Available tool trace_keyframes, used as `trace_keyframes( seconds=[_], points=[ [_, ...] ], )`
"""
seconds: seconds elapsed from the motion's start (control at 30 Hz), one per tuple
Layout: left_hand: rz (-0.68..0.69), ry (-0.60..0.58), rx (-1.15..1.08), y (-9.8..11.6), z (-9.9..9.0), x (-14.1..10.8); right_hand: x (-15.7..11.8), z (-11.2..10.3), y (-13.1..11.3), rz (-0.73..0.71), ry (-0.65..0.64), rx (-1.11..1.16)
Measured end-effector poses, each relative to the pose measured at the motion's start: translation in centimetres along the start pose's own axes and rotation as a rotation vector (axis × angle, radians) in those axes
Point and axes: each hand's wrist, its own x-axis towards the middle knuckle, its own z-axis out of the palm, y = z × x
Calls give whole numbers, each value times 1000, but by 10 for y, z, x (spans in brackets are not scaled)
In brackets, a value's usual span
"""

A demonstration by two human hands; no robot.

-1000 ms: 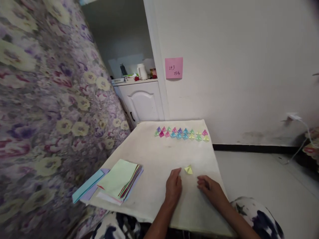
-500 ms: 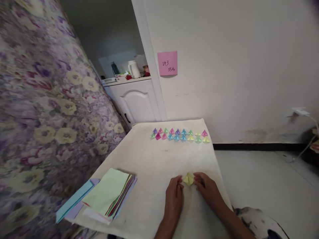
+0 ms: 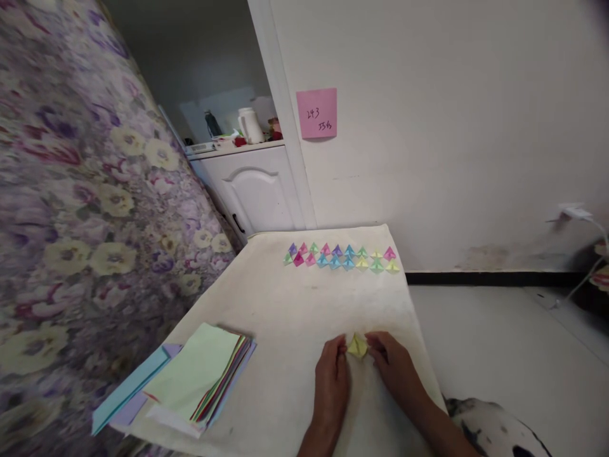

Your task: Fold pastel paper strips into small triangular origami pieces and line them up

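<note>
A small yellow folded-paper piece (image 3: 357, 346), diamond-shaped with a raised crease, is between my two hands near the front of the table. My left hand (image 3: 333, 374) has its fingers closed at the piece's left corner. At the opposite corner, the fingertips of my right hand (image 3: 391, 362) pinch the paper. Farther back, two rows of similar folded-paper pieces (image 3: 335, 261) in pink, purple, blue, green and yellow lie side by side.
A stack of coloured paper (image 3: 195, 368), pale green on top, lies at the table's left front, with a blue folded sheet (image 3: 130, 387) beside it. The cream-covered table (image 3: 285, 317) meets the wall behind. A floral curtain (image 3: 95, 254) hangs along the left.
The view has shifted slightly. Both hands stay at the yellow folded-paper piece, whose centre crease now stands a little more upright; the rows behind look the same.
</note>
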Motion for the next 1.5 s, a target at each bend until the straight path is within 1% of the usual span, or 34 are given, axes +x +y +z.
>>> trace_keyframes(
  seconds=[0.07,0.13,0.27,0.43,0.53,0.67,0.97,1.37,1.5],
  points=[
    [-10,13,28,-1,-2,2,-2,-1,-3,-29,19,-42],
    [-7,0,83,-1,-3,7,-4,-1,-8,-56,27,-75],
    [37,-90,168,0,-6,24,-8,3,-14,-62,32,-107],
    [108,-190,200,3,-4,43,-9,10,-10,-23,35,-153],
    [141,-249,221,3,-1,47,-9,12,-8,-26,34,-180],
    [151,-288,249,0,1,48,-9,13,-8,-19,33,-200],
    [116,-285,296,0,5,50,-10,12,-5,-12,21,-210],
    [77,-219,322,0,10,47,-10,9,-5,-5,4,-181],
    [78,-201,291,1,7,47,-9,7,-4,-28,7,-156]
  ],
)
